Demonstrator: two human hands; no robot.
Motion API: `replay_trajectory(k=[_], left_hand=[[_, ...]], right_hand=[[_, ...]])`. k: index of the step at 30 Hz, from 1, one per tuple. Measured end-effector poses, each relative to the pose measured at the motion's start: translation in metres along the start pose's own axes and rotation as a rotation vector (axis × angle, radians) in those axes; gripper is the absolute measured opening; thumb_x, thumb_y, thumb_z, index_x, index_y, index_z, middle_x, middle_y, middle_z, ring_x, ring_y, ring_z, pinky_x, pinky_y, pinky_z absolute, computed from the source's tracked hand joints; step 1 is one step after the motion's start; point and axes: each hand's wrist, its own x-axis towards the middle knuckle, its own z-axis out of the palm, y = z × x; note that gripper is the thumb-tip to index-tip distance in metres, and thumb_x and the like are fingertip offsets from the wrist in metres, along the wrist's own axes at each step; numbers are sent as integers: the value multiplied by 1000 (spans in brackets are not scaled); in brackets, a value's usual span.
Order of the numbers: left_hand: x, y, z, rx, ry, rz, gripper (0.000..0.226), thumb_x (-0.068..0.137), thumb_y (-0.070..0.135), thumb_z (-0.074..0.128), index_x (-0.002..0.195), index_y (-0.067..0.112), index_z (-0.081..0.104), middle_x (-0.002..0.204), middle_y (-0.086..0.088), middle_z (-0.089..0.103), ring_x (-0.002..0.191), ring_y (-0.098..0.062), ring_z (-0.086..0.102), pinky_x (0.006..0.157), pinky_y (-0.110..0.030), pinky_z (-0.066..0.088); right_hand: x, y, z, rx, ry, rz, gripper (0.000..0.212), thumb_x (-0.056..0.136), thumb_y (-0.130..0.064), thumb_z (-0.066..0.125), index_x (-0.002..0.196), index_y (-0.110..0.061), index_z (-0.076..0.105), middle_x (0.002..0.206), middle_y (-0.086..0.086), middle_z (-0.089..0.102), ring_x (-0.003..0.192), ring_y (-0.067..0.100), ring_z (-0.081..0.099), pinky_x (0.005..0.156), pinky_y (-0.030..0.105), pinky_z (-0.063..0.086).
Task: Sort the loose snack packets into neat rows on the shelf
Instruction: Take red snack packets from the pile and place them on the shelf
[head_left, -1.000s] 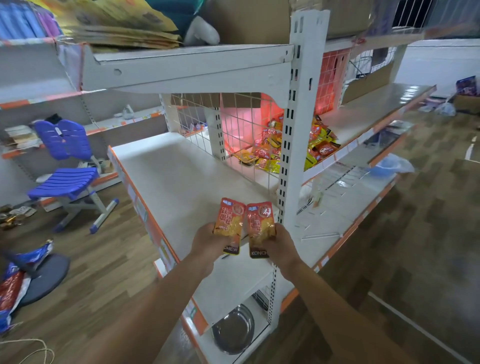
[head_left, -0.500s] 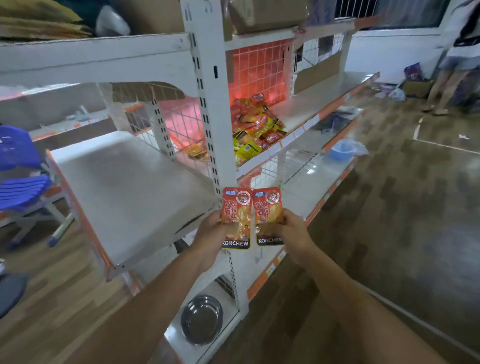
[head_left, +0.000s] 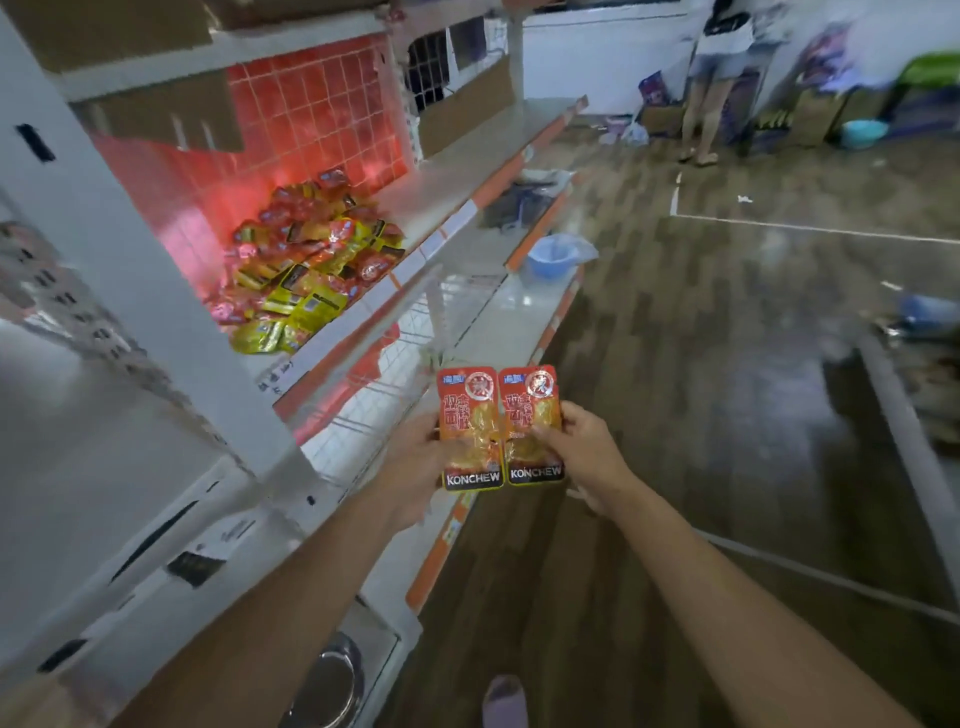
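Holding a pair of matching orange packets up in front of the shelving, the person is seen from the head view. The left hand (head_left: 415, 462) pinches the left packet (head_left: 470, 431) with the thumb across its face. The right hand (head_left: 587, 457) grasps the right packet (head_left: 532, 426) the same way. The two hang upright in the air with edges touching and labels facing out. They are below and right of the heap of loose packets (head_left: 311, 265), well apart from it and on no shelf yet.

That heap sprawls on the middle shelf (head_left: 467, 171) against the red mesh back. Bare board runs away beyond the heap, and that looks to me the sensible place to start a row.

I would carry both packets up past the heap without brushing it, since the pile looks ready to slide. Then set them down the same way up, edges matched as they are now, square to the front lip. Letting go one hand at a time should stop the glossy film skating out of line.
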Motion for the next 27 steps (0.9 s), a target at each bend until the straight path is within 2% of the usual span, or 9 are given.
replay_trajectory(k=[5, 9, 11, 14, 17, 19, 25, 27], left_hand=[[73, 17, 42, 73, -100, -13, 28, 86, 2, 63, 113, 9, 62, 104, -7, 72, 95, -25, 70, 90, -44, 54], [145, 44, 74, 132, -160, -5, 23, 88, 4, 63, 110, 9, 63, 102, -6, 73, 80, -13, 72, 61, -21, 56], [180, 57, 88, 150, -184, 4, 20, 89, 5, 62, 108, 8, 64, 101, -7, 72, 76, -10, 72, 55, -16, 53], [229, 75, 105, 174, -207, 30, 16, 92, 8, 59, 106, 8, 65, 96, -4, 73, 77, -11, 72, 60, -18, 55], [277, 86, 124, 198, -215, 34, 16, 92, 13, 59, 106, 11, 66, 98, -1, 73, 88, -15, 71, 78, -28, 57], [304, 91, 137, 207, -216, 28, 10, 92, 14, 60, 100, 16, 66, 98, 0, 73, 91, -16, 70, 85, -33, 55], [402, 110, 178, 213, -215, 24, 9, 90, 13, 63, 99, 16, 65, 104, -4, 72, 94, -19, 69, 90, -38, 54], [438, 118, 194, 207, -206, 21, 12, 89, 11, 64, 100, 14, 66, 103, -5, 72, 92, -19, 70, 86, -36, 55]], right_hand=[[52, -5, -47, 12, 91, 9, 12, 92, -11, 60, 100, -21, 62, 105, 4, 71, 101, 23, 66, 95, 50, 51], [108, -21, -80, 17, 169, 25, 11, 92, -13, 60, 97, -22, 60, 103, 2, 71, 100, 22, 67, 94, 48, 51], [139, -28, -97, 17, 206, 36, 11, 93, -12, 59, 98, -22, 60, 103, 2, 71, 100, 20, 67, 95, 46, 51], [182, -35, -119, 38, 263, 48, 11, 94, -12, 58, 100, -21, 60, 101, 0, 71, 97, 17, 67, 94, 42, 52], [221, -39, -140, 50, 315, 72, 10, 94, -14, 57, 101, -20, 60, 103, 0, 70, 98, 17, 67, 92, 40, 52], [247, -39, -154, 46, 343, 83, 9, 94, -14, 57, 101, -19, 60, 102, 2, 70, 98, 19, 67, 92, 41, 52], [341, -46, -206, 64, 358, 86, 10, 95, -14, 55, 99, -21, 61, 105, 3, 71, 99, 21, 67, 91, 42, 52], [377, -49, -226, 77, 342, 75, 13, 95, -11, 54, 99, -20, 62, 104, 4, 71, 99, 22, 67, 90, 42, 52]])
